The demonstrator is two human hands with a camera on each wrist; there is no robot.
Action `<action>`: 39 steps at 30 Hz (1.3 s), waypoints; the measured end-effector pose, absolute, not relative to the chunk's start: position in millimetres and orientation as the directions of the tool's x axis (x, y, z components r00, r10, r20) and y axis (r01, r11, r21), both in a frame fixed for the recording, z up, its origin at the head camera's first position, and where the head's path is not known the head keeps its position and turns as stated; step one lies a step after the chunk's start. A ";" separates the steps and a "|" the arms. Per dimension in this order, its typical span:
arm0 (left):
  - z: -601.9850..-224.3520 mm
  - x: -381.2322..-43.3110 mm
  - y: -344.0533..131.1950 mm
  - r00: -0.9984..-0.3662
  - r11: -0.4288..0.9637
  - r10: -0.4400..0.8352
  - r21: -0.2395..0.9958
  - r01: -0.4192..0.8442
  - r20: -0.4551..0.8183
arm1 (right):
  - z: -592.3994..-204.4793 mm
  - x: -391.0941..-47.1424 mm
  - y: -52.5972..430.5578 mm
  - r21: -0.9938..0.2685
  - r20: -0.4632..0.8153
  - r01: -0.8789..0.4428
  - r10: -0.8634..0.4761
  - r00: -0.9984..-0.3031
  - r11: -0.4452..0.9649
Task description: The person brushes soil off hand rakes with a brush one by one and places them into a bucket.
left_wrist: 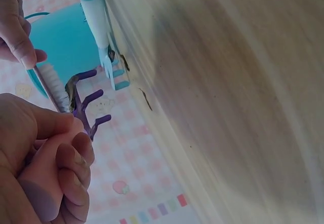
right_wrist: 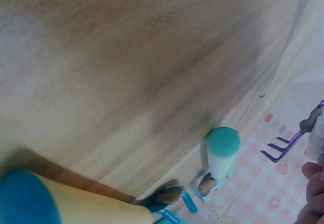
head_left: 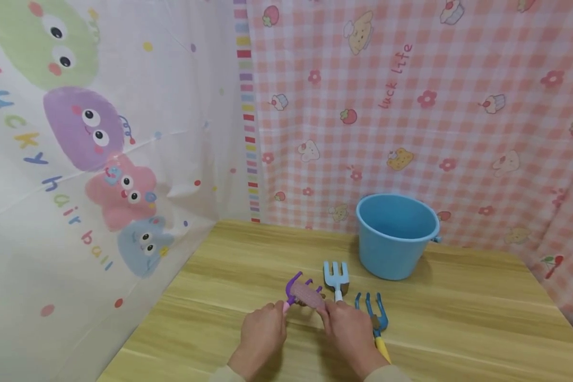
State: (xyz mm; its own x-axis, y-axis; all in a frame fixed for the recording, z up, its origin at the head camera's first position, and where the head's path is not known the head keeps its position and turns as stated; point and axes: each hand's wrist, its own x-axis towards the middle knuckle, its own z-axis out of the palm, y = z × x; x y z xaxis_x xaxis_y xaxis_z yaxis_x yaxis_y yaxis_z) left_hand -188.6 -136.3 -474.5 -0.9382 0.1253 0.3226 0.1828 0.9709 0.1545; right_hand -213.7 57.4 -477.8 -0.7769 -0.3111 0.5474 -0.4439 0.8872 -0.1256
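My left hand (head_left: 262,334) grips the pink handle (left_wrist: 44,176) of a small toy rake with purple tines (head_left: 293,289). A brown clump (right_wrist: 309,121) clings to the rake's head. In my right hand (head_left: 355,334) is a scrub brush with a pinkish back (head_left: 307,294), pinched at its end. The white bristles (left_wrist: 54,84) face the rake and lie right against its head. Just beyond the right hand lies a light-blue toy fork (head_left: 336,276) with a brown smear. A dark-blue toy rake (head_left: 381,320) with a yellow handle lies right of that hand, brown matter on it too.
A blue bucket (head_left: 393,254) stands at the back of the wooden table (head_left: 472,313), right of centre. Small dark crumbs (left_wrist: 146,99) lie on the tabletop. Printed cloths hang behind the table, a pink checked curtain (head_left: 334,132), and along the left side.
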 end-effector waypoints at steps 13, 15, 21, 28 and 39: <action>-477.7 -187.1 -136.5 -0.916 0.972 0.151 0.115 0.207 0.372 | -477.5 -219.6 62.9 -0.271 0.466 -0.362 -0.208 -0.860 0.892; -478.1 -187.2 -136.7 -0.919 0.969 0.161 0.118 0.216 0.361 | -476.4 -222.1 66.8 -0.296 0.447 -0.344 -0.189 -0.874 0.891; -476.3 -188.9 -137.5 -0.930 0.965 0.162 0.145 0.220 0.330 | -470.4 -224.1 71.5 -0.299 0.464 -0.387 -0.221 -0.858 0.872; -473.1 -189.7 -137.4 -0.929 0.967 0.155 0.141 0.212 0.336 | -472.2 -213.3 58.2 -0.091 0.573 -0.494 -0.360 -0.736 0.865; -475.6 -187.7 -134.8 -0.923 0.964 0.168 0.138 0.227 0.345 | -467.7 -214.0 56.2 -0.189 0.421 -0.370 -0.266 -0.867 0.909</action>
